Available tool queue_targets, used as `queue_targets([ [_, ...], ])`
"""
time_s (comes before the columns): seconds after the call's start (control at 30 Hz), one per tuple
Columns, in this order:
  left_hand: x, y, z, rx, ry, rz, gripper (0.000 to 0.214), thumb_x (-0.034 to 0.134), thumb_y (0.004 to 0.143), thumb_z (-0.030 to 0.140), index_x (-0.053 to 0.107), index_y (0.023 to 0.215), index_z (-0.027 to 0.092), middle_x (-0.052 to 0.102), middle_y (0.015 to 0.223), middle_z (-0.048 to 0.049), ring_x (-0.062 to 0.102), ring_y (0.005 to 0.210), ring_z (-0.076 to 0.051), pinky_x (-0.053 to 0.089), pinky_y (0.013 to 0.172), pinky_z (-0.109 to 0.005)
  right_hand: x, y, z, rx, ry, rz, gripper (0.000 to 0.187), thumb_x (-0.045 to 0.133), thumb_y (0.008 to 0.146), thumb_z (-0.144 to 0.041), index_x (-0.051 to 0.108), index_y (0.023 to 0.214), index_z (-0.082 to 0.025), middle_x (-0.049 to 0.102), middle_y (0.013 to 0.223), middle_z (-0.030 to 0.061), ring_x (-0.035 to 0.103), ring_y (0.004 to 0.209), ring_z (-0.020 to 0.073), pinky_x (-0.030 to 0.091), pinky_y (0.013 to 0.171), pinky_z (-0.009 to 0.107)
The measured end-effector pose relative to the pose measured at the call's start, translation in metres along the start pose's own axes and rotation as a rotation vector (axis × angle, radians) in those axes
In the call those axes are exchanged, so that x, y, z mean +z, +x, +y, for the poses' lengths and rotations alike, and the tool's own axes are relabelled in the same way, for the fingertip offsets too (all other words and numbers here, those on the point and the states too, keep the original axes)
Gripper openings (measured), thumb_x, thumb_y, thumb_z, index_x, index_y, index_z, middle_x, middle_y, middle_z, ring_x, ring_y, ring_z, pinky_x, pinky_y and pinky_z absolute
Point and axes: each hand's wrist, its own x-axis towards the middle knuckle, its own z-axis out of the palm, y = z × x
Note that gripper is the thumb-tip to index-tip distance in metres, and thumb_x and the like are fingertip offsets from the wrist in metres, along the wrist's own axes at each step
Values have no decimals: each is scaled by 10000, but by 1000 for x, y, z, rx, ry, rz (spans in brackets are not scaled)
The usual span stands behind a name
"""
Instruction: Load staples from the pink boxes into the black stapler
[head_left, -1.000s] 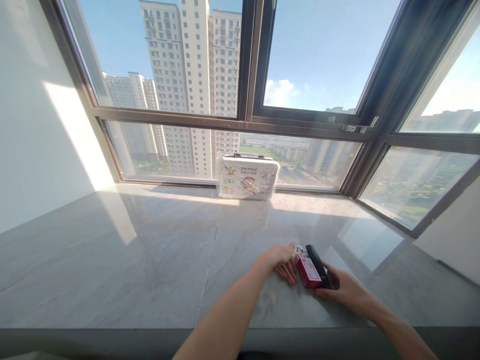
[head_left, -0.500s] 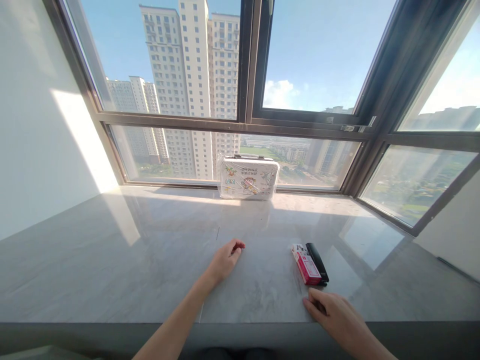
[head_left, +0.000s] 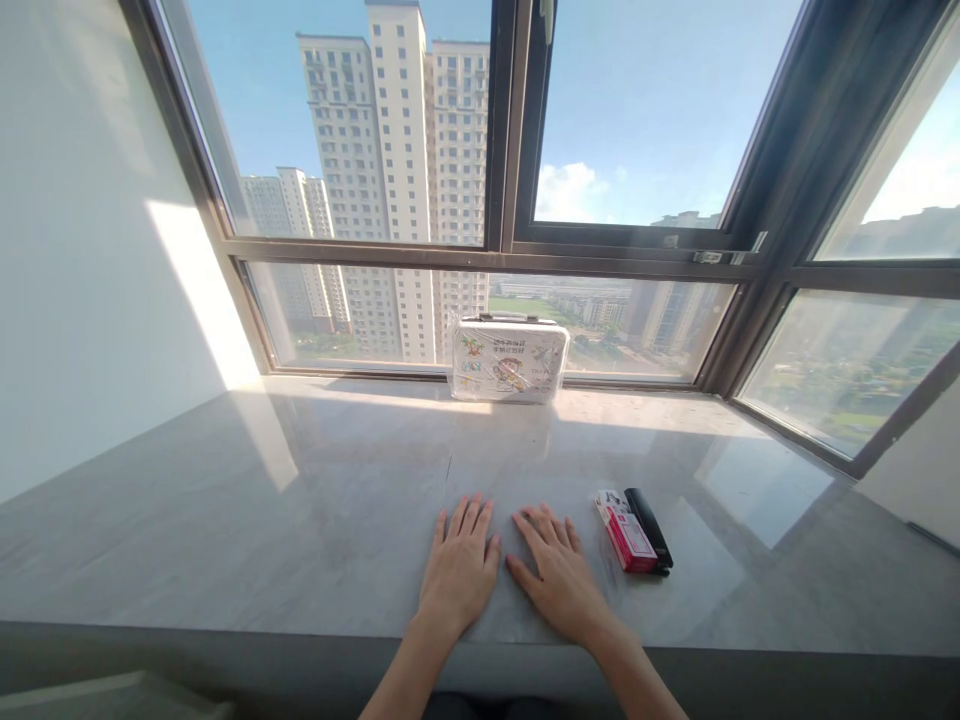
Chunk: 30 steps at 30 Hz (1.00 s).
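My left hand (head_left: 461, 560) lies flat on the grey marbled sill (head_left: 300, 560), palm down, fingers stretched forward. Beside it my right hand (head_left: 559, 575) also rests palm down with its fingers spread. Neither holds anything, and a narrow gap separates them. Just right of my right hand sit a small red-and-white box (head_left: 628, 535) and a black stapler (head_left: 650, 530), side by side and slanted, seemingly touching. Farther back, a white case (head_left: 510, 362) with cartoon prints and a dark handle stands upright against the window, wrapped in clear plastic.
A dark window frame (head_left: 360, 252) runs along the back and turns at the right corner. The white wall (head_left: 112, 300) bounds the left side. The sill's front edge passes beneath my wrists. Sunlight makes bright patches on the stone.
My right hand has moved left, away from the box and stapler, and now lies flat. My left hand has opened from a loose curl and flattened on the sill. The view has shifted slightly.
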Motion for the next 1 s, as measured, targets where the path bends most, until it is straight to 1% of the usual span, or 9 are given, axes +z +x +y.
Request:
queue_targets([
  [0.03, 0, 0, 0, 1, 9, 2, 521, 281, 1038, 423, 355, 1536, 288, 303, 1629, -28, 218, 1511, -260, 187, 1224, -550, 3, 1, 0, 13, -25, -19, 604, 386, 984, -568, 388, 1529, -307, 353, 1605, 31, 195, 1509, 283, 118, 1214, 480],
  [0.07, 0, 0, 1, 1, 15, 4, 522, 280, 1038, 423, 353, 1537, 288, 300, 1630, -29, 216, 1512, -259, 188, 1224, -549, 6, 1, 0, 30, -43, -35, 632, 339, 991, -593, 341, 1554, -307, 284, 1638, 15, 133, 1529, 283, 86, 1222, 495],
  [0.1, 0, 0, 1, 2, 21, 5, 524, 279, 1038, 424, 351, 1538, 288, 299, 1630, -29, 215, 1512, -258, 190, 1224, -549, 9, 2, -1, 50, -57, -45, 651, 299, 994, -614, 306, 1568, -308, 234, 1654, 1, 97, 1537, 283, 75, 1224, 505],
  [0.2, -1, 0, 1, 4, 33, 4, 528, 279, 1037, 425, 345, 1542, 288, 295, 1632, -27, 214, 1512, -260, 192, 1223, -547, 13, 2, -3, 92, -86, -52, 678, 241, 990, -647, 257, 1582, -317, 174, 1664, -19, 75, 1541, 287, 72, 1223, 526],
  [0.47, -4, 0, 3, 7, 46, -6, 535, 272, 1036, 420, 336, 1549, 284, 289, 1635, -33, 212, 1513, -271, 193, 1220, -558, 12, 1, -6, 97, -109, -39, 679, 220, 985, -669, 255, 1577, -338, 170, 1660, -38, 85, 1541, 277, 78, 1224, 532],
  [0.7, -4, -2, 3, 2, 45, -15, 537, 258, 1036, 424, 337, 1550, 289, 273, 1640, -31, 199, 1518, -267, 194, 1219, -559, 14, 0, -7, 95, -112, -19, 672, 204, 986, -673, 266, 1572, -350, 189, 1655, -32, 106, 1539, 278, 100, 1218, 540],
  [1.0, -4, -2, 3, -2, 32, -13, 547, 255, 1036, 451, 335, 1551, 286, 268, 1642, -31, 187, 1522, -257, 183, 1226, -554, 12, 0, -9, 108, -108, -30, 665, 208, 990, -664, 259, 1574, -351, 180, 1658, -34, 97, 1540, 269, 98, 1219, 533],
])
